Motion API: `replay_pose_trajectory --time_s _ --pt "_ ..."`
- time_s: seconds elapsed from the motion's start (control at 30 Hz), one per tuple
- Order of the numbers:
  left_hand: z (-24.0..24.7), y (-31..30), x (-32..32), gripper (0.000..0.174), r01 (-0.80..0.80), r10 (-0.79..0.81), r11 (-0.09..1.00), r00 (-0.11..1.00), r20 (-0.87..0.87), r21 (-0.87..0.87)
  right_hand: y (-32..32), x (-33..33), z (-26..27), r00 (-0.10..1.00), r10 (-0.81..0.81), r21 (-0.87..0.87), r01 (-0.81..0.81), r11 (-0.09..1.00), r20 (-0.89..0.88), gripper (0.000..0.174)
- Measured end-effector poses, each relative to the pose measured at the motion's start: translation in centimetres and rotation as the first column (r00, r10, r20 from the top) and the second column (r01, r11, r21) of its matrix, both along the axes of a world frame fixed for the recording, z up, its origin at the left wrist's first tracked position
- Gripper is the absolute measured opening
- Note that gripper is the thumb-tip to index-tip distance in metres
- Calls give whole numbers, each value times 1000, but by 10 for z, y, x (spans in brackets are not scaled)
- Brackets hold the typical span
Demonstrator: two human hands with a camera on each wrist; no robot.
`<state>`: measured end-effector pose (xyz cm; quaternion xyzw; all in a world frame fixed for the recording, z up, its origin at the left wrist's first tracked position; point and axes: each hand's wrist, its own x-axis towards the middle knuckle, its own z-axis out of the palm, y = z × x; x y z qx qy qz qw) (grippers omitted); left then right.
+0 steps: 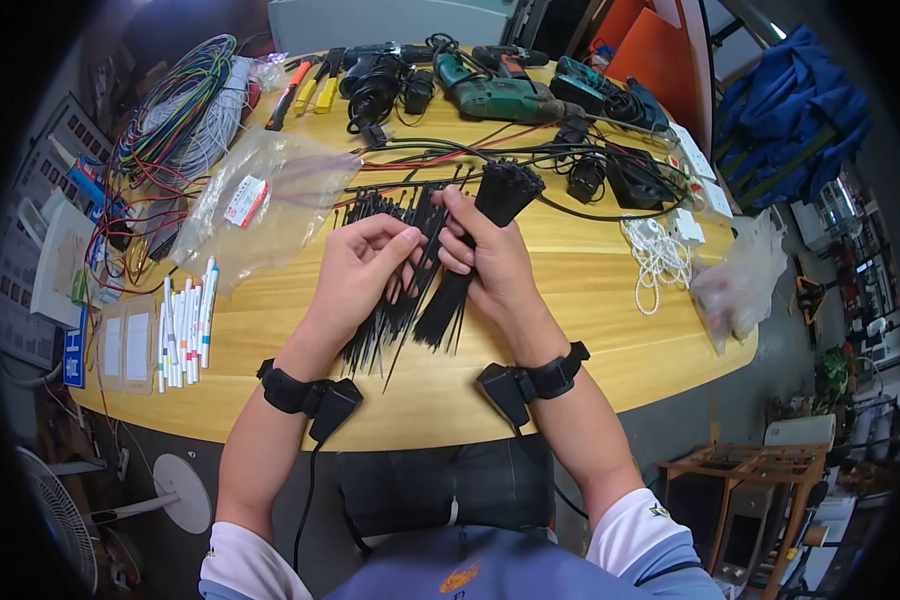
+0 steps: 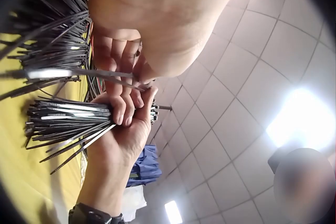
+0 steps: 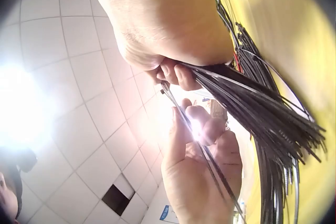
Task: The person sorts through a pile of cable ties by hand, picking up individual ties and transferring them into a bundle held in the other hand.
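Observation:
My right hand (image 1: 500,262) grips a thick bundle of black cable ties (image 1: 511,188), their heads clustered above the fist and the tails fanning down towards the table. Its thumb and forefinger reach towards my left hand (image 1: 358,268), whose fingers are curled around a couple of loose cable ties (image 3: 181,109). In the right wrist view these ties slant between the two hands, with a small head near the right fingertips. Beneath and behind the left hand, a spread pile of black cable ties (image 1: 368,335) lies on the table. The left palm is partly hidden in the head view.
A clear plastic bag (image 1: 300,195) with a label lies behind the left hand. Marker pens (image 1: 185,330) lie at the left, coiled wires (image 1: 175,115) at the back left. Power tools (image 1: 495,98) line the far edge; a white cord (image 1: 655,255) and power strips (image 1: 705,165) are at the right.

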<state>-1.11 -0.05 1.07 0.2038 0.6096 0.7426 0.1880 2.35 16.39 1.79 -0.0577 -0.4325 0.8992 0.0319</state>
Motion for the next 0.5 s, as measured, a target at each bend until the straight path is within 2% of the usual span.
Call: replay_pose_trajectory --time_s 0.17,0.37,0.5 --pt "0 -1 -2 20 -48 48 999 999 -17 12 -4 2 3 1000 23 117 -23 993 9 20" --pt "3 0 0 19 -40 38 992 999 18 118 -8 7 8 996 68 180 -77 981 52 15" --pt "4 -2 1 23 -15 12 997 999 42 71 -10 7 7 996 72 206 -83 975 60 16"
